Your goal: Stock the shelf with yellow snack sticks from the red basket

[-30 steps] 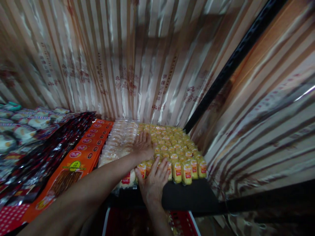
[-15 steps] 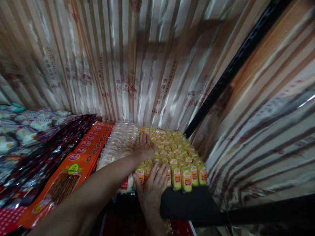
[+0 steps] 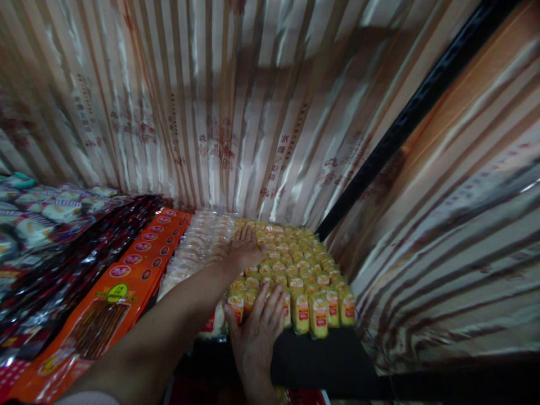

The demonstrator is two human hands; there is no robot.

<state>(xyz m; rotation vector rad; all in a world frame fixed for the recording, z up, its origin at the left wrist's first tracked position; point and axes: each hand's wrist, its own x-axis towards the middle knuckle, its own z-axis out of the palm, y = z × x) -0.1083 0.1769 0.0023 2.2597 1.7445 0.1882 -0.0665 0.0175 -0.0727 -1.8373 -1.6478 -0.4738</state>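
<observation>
On the left we see orange packets [image 3: 126,270], dark red packets [image 3: 80,247] and pale snack bags [image 3: 46,211] lying in rows, with a striped glossy curtain [image 3: 236,107] hanging far behind.

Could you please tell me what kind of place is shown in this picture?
Probably a small shop or market stall selling packaged snacks. Rows of small yellow packets fill a dark shelf, beside orange packs and clear packs. Both hands, left hand and right hand, rest flat on the yellow packets.

Snack packs in rows on a shelf [image 3: 329,360].
Small packets [image 3: 304,270] rightmost; sachets [image 3: 202,247] left of them; flat packs [image 3: 139,259] further left.
</observation>
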